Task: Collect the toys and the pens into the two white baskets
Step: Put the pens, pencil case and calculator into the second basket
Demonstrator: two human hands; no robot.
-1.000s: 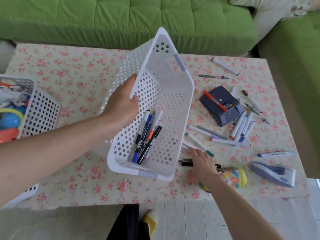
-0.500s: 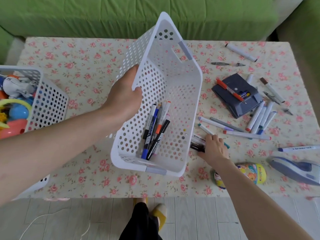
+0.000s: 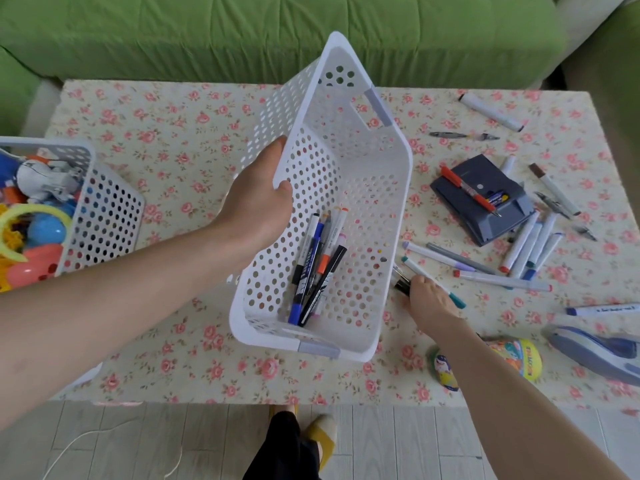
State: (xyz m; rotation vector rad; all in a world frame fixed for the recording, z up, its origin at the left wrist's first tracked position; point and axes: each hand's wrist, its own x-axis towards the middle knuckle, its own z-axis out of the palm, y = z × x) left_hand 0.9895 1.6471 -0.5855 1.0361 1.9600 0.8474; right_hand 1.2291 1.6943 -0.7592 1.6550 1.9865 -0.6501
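White perforated plastic basket, tilted up off the flowered tablecloth at centre, gripped by its long rim in the left hand, thumb inside. Slim pens heaped at its low end. At 4 o'clock, right hand curled over dark pens on the cloth. Loose round-barrelled markers at 3 o'clock; second basket of glossy toys at 9 o'clock.

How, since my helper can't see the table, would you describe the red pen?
On the floral table, look right for the dark blue case. The red pen lies diagonally on it, the only red-barrelled one; the markers beside it are white.
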